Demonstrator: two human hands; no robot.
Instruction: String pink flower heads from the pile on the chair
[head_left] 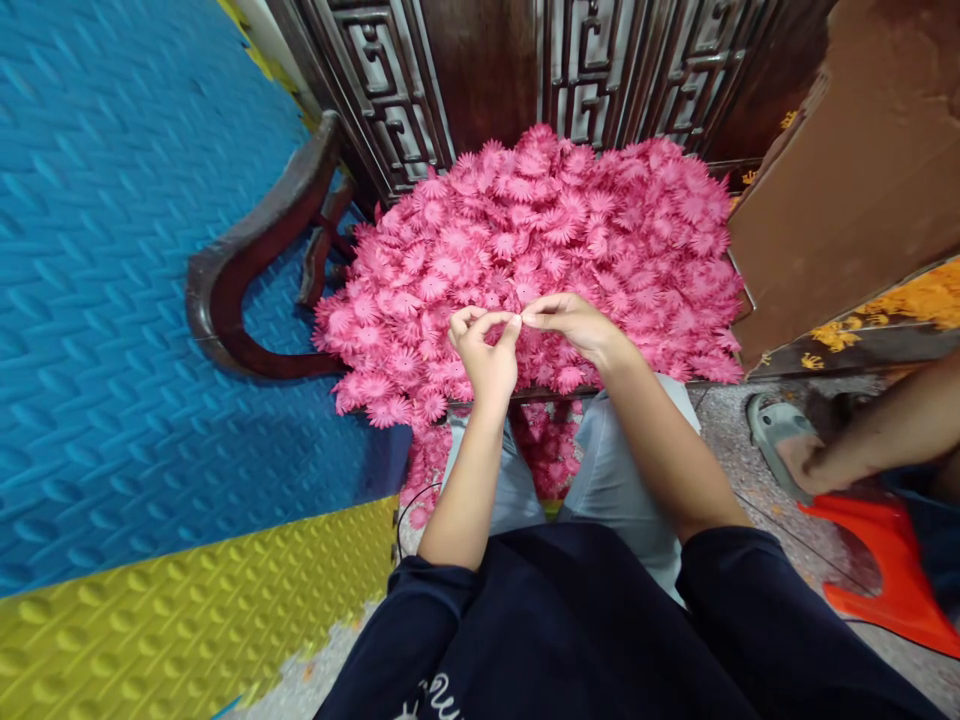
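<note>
A broad heap of pink artificial flowers [540,235] with thin, pointed petals lies in front of me. Over its near part, my left hand [487,345] and my right hand [574,322] meet fingertip to fingertip. Thumb and index finger are pinched together on each side, and the left hand's other fingers curl inward. Whatever is between the fingertips is too small to tell apart from the pink petals behind.
Dark carved wood [487,80] stands behind the heap, with a curved wooden armrest [225,290] at left. Blue matting [112,300] and yellow matting [225,600] cover the left. At right are brown cardboard [855,170], orange flowers [900,310], another person's sandalled foot [787,445] and an orange-red plastic piece [892,590].
</note>
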